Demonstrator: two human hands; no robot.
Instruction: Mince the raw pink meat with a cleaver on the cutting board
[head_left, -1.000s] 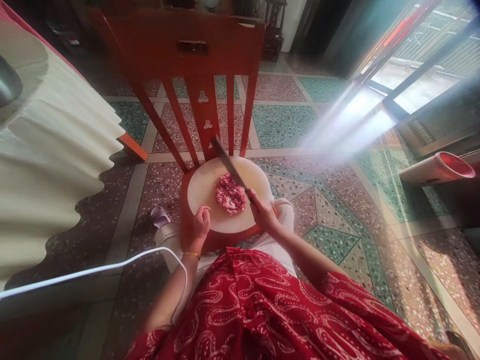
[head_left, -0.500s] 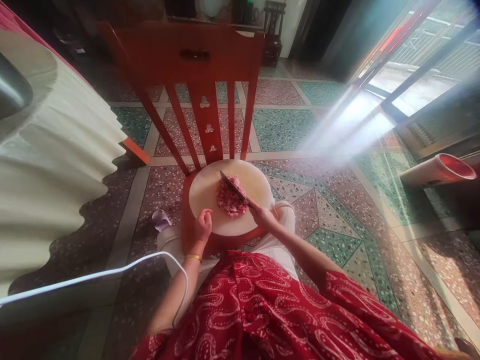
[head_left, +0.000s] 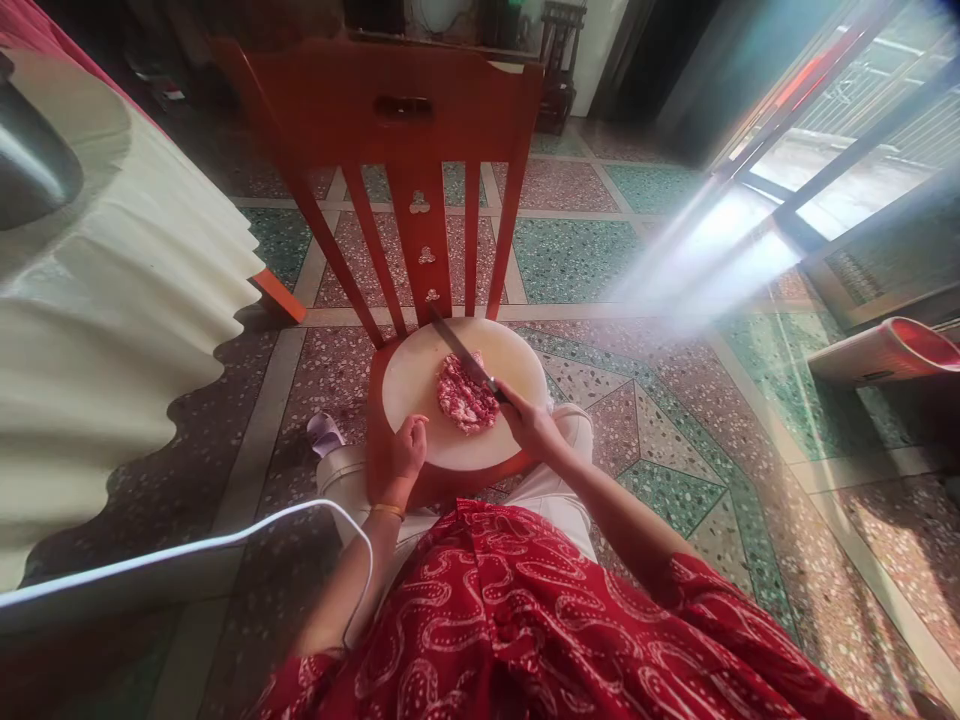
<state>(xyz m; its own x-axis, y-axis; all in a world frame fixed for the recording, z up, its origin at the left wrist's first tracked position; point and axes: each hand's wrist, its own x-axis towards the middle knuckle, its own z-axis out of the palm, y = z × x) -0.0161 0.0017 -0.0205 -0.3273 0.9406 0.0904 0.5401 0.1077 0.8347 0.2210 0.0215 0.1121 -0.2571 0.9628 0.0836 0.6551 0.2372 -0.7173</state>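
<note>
A small heap of minced meat (head_left: 466, 393) lay near the middle of a round pale cutting board (head_left: 420, 375), a little toward its right side. The board rested on the seat of a red wooden chair (head_left: 401, 105); the seat itself was almost all hidden under the board. A knife (head_left: 465, 353) was held slanted over the meat, its blade reaching up and to the left past the heap; whether the edge touched the meat could not be told. The right hand (head_left: 529, 425) was closed around the knife handle, which it covered fully. The left hand (head_left: 405, 458) rested at the near left rim of the board with the fingers curled, holding nothing that could be seen. A white cable (head_left: 225, 540) ran past the left forearm. A pale pleated cloth (head_left: 112, 330) filled the left side, cut off by the frame, and strong sunlight blurred the floor (head_left: 675, 420) at the right.
</note>
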